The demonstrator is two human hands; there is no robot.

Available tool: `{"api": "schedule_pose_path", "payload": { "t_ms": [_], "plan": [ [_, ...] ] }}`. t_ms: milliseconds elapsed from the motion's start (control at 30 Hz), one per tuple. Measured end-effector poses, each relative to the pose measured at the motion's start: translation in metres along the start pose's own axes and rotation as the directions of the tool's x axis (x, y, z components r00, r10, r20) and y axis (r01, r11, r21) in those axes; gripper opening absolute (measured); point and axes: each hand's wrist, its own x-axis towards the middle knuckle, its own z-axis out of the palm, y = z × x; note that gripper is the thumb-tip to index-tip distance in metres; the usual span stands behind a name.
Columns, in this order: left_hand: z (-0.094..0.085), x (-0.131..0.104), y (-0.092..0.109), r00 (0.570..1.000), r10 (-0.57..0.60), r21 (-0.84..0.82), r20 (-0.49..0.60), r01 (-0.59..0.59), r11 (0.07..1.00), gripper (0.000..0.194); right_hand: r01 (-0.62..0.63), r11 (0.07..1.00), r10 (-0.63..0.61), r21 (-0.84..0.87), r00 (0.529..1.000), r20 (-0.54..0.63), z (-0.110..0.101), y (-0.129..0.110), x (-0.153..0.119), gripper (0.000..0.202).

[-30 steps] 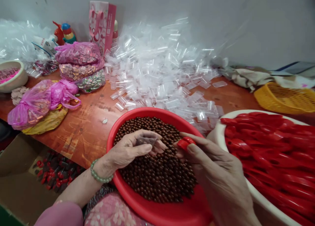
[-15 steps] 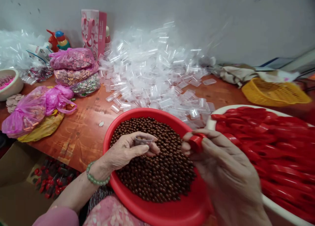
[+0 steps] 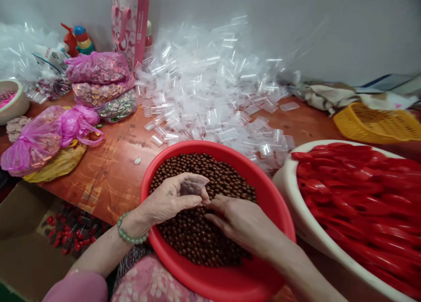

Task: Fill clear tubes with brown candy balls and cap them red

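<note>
My left hand (image 3: 171, 199), with a green bead bracelet at the wrist, is closed round a small clear plastic container (image 3: 191, 186) with brown balls inside. It is above a red basin (image 3: 272, 197) full of shiny brown balls (image 3: 210, 245). My right hand (image 3: 240, 221) reaches over the same basin, its fingertips close to the left fingers and the balls. Its fingers are bent together, and whatever they hold is hidden. To the right, a cream tub (image 3: 292, 183) is heaped with red plastic caps (image 3: 368, 197).
Behind the basin lies a pile of clear containers (image 3: 210, 91). Pink bags (image 3: 36, 140) of small packets are at the left. A cardboard box (image 3: 23, 236) with red-capped pieces stands below the table edge. A yellow basket (image 3: 375, 124) sits at the back right.
My right hand has moved left and down from beside the tub into the basin, and the red cap it held no longer shows. The container in my left hand has tilted.
</note>
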Motion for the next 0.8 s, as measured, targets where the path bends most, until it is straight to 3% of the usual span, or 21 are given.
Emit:
{"api": "schedule_pose_path", "payload": {
  "t_ms": [133, 233, 333, 400, 467, 533, 600, 800],
  "plan": [
    [0.000, 0.000, -0.001, 0.999, 0.008, 0.010, -0.040, -0.008, 1.000, 0.034, 0.025, 0.993, -0.017, -0.115, 0.997, 0.069, 0.005, -0.016, 0.005, 0.025],
    [-0.001, -0.001, -0.001, 0.998, 0.039, -0.009, -0.055, -0.039, 0.999, 0.034, 0.058, 0.994, -0.054, -0.089, 0.997, 0.048, 0.008, -0.010, 0.003, 0.026],
    [-0.001, -0.002, 0.000, 0.998, 0.046, 0.005, -0.050, -0.046, 0.999, 0.035, 0.126, 0.964, -0.093, 0.233, 0.984, -0.149, -0.002, 0.002, -0.002, 0.021],
    [0.000, -0.003, 0.001, 0.999, 0.019, 0.027, -0.041, -0.018, 0.999, 0.035, 0.196, 0.846, -0.023, 0.495, 0.942, -0.334, -0.016, 0.003, -0.004, 0.019],
    [0.001, -0.004, 0.001, 0.999, -0.010, 0.064, -0.043, 0.013, 0.998, 0.034, 0.280, 0.720, 0.072, 0.635, 0.880, -0.470, -0.031, -0.003, -0.004, 0.018],
    [0.003, -0.004, 0.000, 0.999, -0.018, 0.093, -0.049, 0.022, 0.995, 0.029, 0.354, 0.670, 0.094, 0.652, 0.831, -0.549, -0.041, -0.013, -0.001, 0.015],
    [0.004, -0.003, -0.002, 0.999, -0.016, 0.102, -0.042, 0.020, 0.995, 0.023, 0.399, 0.679, 0.049, 0.617, 0.813, -0.580, -0.045, -0.023, 0.003, 0.012],
    [0.006, 0.000, -0.008, 0.999, -0.040, 0.104, -0.020, 0.042, 0.994, 0.017, 0.394, 0.694, -0.017, 0.602, 0.846, -0.533, -0.039, -0.025, 0.006, 0.018]
  ]
}}
